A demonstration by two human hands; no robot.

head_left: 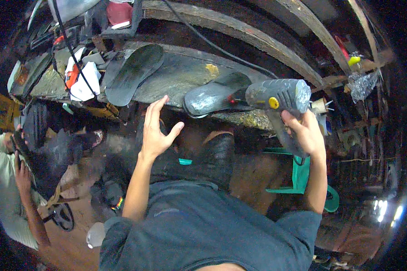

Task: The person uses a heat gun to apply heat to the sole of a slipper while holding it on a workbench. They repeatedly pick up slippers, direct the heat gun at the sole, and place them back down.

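My right hand (pixel 306 133) is wrapped round the handle of a grey heat gun (pixel 280 95) with a yellow button on its side. Its nozzle points left, over a dark, shiny shoe sole (pixel 208 99) at the bench's front edge. Part of that sole lies behind the nozzle. Empty, with thumb and fingers spread, my left hand (pixel 157 128) hovers just in front of the bench (pixel 176 67). Beyond it and to the left, another dark sole (pixel 138 67) lies flat, apart from my fingers.
White paper (pixel 87 81) and an orange item (pixel 71 77) lie on the bench's left end. A black cable (pixel 217 47) hangs across the back. To the right stands a green plastic seat (pixel 298 176). Another person (pixel 9 189) works at the far left, both hands on a dark object.
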